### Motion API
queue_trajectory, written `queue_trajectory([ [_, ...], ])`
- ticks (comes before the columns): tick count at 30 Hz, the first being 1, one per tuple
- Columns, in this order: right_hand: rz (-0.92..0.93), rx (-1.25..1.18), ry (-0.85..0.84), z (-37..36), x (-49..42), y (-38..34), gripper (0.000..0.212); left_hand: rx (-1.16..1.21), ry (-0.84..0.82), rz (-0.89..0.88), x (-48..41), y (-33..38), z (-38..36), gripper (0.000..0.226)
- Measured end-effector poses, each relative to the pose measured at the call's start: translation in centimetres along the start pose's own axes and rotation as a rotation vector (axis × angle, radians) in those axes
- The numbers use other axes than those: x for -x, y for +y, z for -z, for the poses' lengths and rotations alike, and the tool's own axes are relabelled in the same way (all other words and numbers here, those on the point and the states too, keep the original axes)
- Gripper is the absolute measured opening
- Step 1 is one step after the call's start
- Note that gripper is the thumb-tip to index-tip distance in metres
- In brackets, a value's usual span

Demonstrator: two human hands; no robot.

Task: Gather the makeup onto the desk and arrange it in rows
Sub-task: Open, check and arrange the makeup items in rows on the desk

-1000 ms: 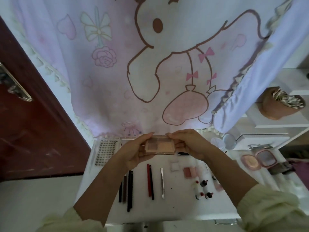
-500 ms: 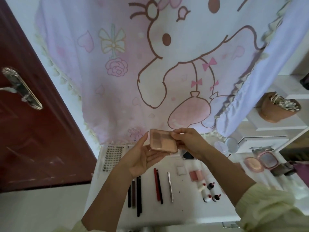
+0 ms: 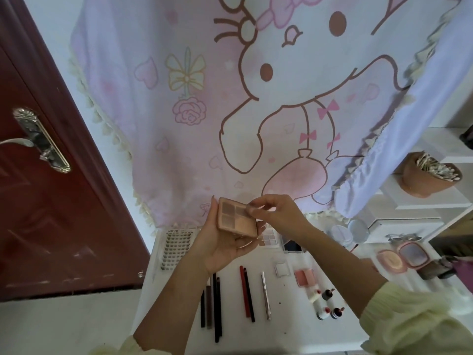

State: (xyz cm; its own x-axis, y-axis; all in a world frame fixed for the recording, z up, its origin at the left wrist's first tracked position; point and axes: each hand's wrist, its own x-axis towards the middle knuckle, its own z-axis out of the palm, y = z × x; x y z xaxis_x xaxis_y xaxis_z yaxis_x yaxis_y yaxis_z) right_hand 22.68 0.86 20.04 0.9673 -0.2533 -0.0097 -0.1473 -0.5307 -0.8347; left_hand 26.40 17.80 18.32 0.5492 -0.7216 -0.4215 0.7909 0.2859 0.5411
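Note:
I hold a peach eyeshadow palette (image 3: 236,220) up above the white desk (image 3: 286,326). My left hand (image 3: 220,242) cradles it from below with the thumb along its left edge. My right hand (image 3: 276,213) pinches its upper right corner. On the desk lie dark pencils (image 3: 213,308), two red and black pencils (image 3: 247,294), a silver pen (image 3: 266,294), a small white square case (image 3: 282,269), a pink blush pan (image 3: 304,277) and several small bottles (image 3: 325,303). A tray of false lashes (image 3: 176,248) sits at the back left.
A pale palette (image 3: 268,237) and a dark-lidded case (image 3: 294,245) lie at the desk's back. Two open pink compacts (image 3: 401,257) and round white puffs (image 3: 349,230) sit to the right. A brown cup of cotton swabs (image 3: 427,175) stands on a shelf. A cartoon curtain (image 3: 256,98) hangs behind, a red door (image 3: 51,175) at left.
The palette has tilted and turned more upright in my left palm. My right hand moved from its right side up to its top corner. The view has tipped upward.

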Motion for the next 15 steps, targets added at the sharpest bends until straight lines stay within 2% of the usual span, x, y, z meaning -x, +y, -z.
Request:
queue_trajectory([
  [3, 0.131, 0.148, -0.03, 0.6, 0.6, -1.3, 0.03, 0.02, 0.032, -0.017, -0.2, 0.4, 0.1, 0.081],
  [7, 0.288, 0.322, -0.161, 1.0, 1.7, -3.3, 0.038, -0.039, 0.069, -0.038, -0.6, 0.8, 0.3, 0.078],
  [13, 0.269, 0.368, -0.268, 0.7, 1.3, -3.7, 0.036, -0.053, 0.071, -0.015, -0.7, 0.8, 0.2, 0.078],
  [15, 0.296, 0.397, -0.277, 0.5, 1.2, -3.6, 0.045, -0.068, 0.053, -0.01, -0.8, 0.7, 0.3, 0.077],
])
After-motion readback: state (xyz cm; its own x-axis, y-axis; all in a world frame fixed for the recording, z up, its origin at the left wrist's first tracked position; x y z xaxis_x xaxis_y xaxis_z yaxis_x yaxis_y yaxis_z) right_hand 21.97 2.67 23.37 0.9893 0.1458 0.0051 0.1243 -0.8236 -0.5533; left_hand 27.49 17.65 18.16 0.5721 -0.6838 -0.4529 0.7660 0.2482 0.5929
